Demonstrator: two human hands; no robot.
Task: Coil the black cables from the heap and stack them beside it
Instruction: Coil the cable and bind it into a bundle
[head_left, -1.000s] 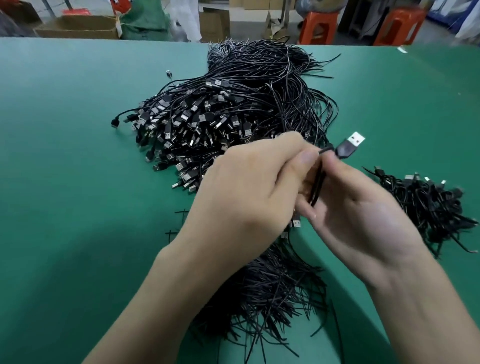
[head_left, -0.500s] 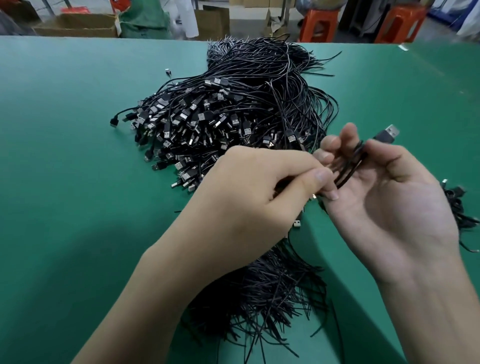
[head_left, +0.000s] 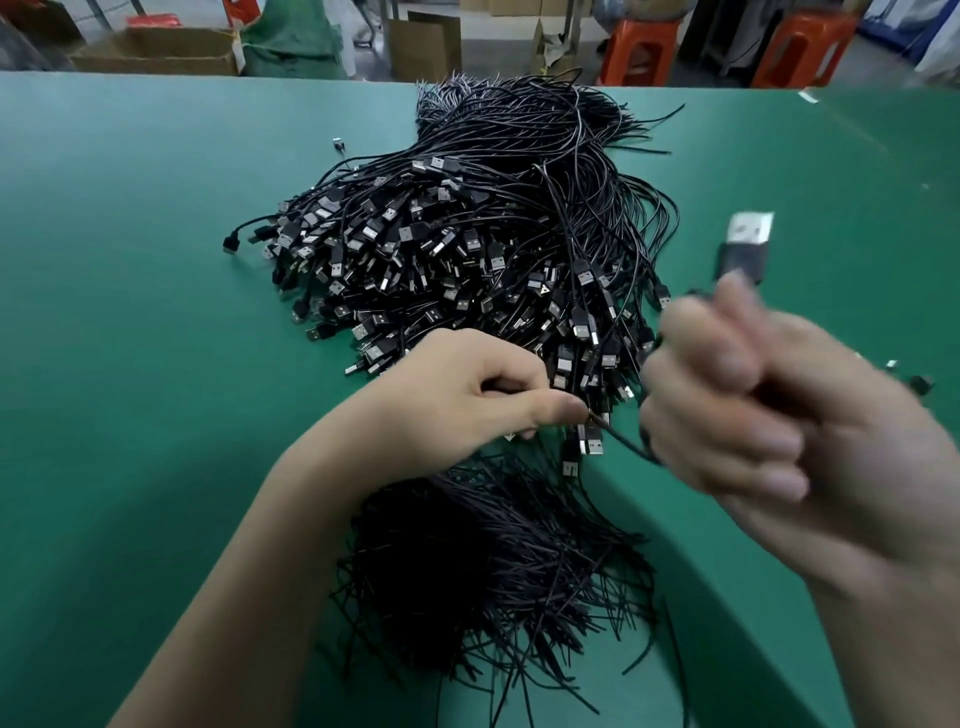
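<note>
**Cable held between both grips**

Over the green table (head_left: 130, 270), the left grip (head_left: 467, 405) pinches a black cable's (head_left: 618, 440) thin end at the heap's (head_left: 467, 234) near edge. The cable runs right into the blurred right grip (head_left: 769, 415), clenched around it, plug (head_left: 745, 244) sticking up above.

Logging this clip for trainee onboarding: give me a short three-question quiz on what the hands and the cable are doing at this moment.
1. True or false: the left hand is open and holds nothing.
2. What sticks up above the right hand? A) a bare wire end B) a USB plug C) a cable tie
3. Fill in: the cable runs from the left hand's pinch across to the ___ hand.

Key: 1 false, its thumb and finger pinch the cable; 2 B; 3 right.
</note>
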